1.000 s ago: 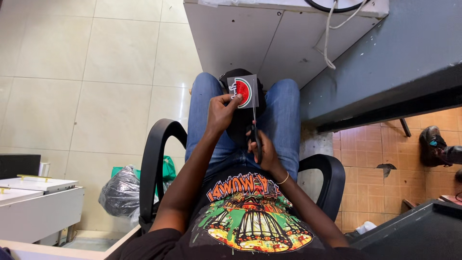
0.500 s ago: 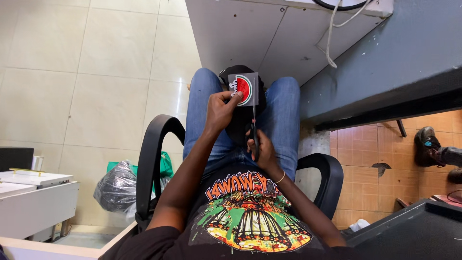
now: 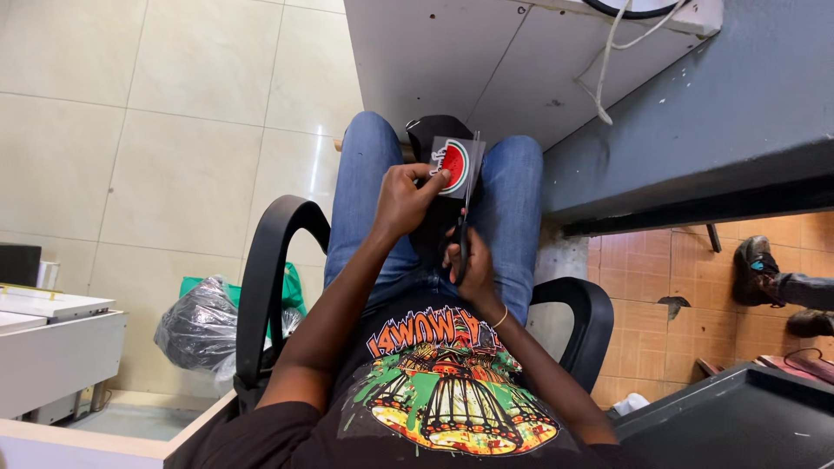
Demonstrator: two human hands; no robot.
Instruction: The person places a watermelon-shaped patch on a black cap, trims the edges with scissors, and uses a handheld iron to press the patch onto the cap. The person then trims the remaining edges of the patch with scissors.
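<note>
Card (image 3: 453,167) with a watermelon-slice picture sits pinched in the left hand (image 3: 407,201) over the lap, while the right hand (image 3: 470,265), just nearer, is closed around scissors (image 3: 467,208) whose long blades run away along the card's right edge.

Beige tile floor (image 3: 156,113), blk chair (image 3: 269,287)

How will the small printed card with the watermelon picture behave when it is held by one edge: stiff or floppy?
The card probably stays fairly stiff: it stands flat though the left hand pinches only one side. It looks thin, so likely light. The scissors in the right hand run along its edge, so it may twist.
</note>
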